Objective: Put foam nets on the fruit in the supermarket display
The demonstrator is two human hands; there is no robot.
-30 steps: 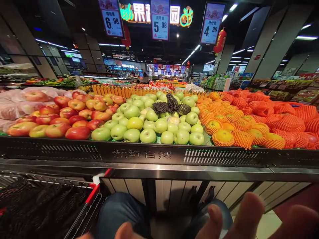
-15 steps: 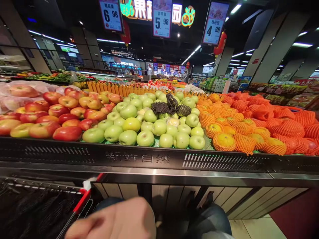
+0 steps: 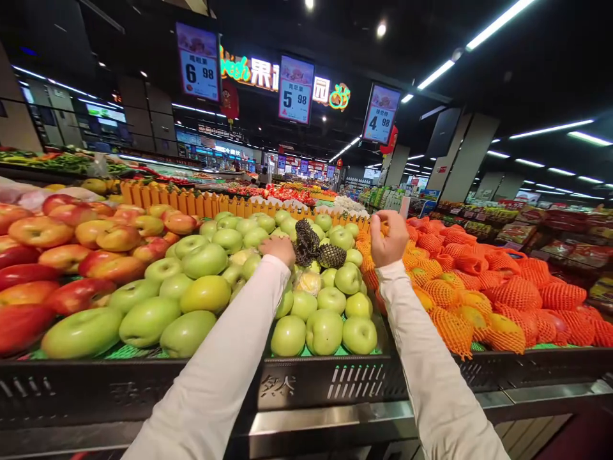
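Note:
My left hand (image 3: 280, 249) reaches into the pile of green apples (image 3: 324, 331), its fingers bent downward beside a black foam fruit net (image 3: 306, 243). Its fingertips are hidden, so whatever they grip does not show. Another black foam net (image 3: 331, 255) lies just to the right, over the apples. A wrapped yellowish fruit (image 3: 308, 282) sits in front of the nets. My right hand (image 3: 390, 237) is raised above the netted oranges (image 3: 453, 329), fingers curled in and thumb up, with nothing visible in it.
Red-yellow apples (image 3: 81, 262) are heaped on the left. Fruit in red-orange foam nets (image 3: 517, 291) lies on the right. A black slotted tray wall (image 3: 359, 380) runs along the front, above a metal edge. An orange picket divider (image 3: 191, 201) stands behind. Price screens (image 3: 294, 89) hang overhead.
Both arms have stretched forward over the fruit; before, one blurred hand was low by the cart. My left hand now covers where a black net lay. The view has moved closer and tilted up.

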